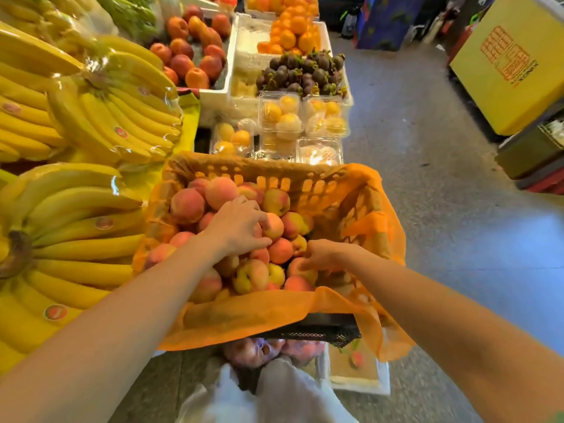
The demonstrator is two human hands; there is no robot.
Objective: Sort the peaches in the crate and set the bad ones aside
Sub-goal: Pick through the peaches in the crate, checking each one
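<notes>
Both hands work inside the crate. The left hand curls loosely over a peach to turn it for inspection; the right hand pinches another peach near the front edge.

A fruit stall is carrying bagged bananas at nine o'clock, white boxes of peaches at eleven, mangosteens and clear fruit punnets at twelve, all lying close together.
</notes>
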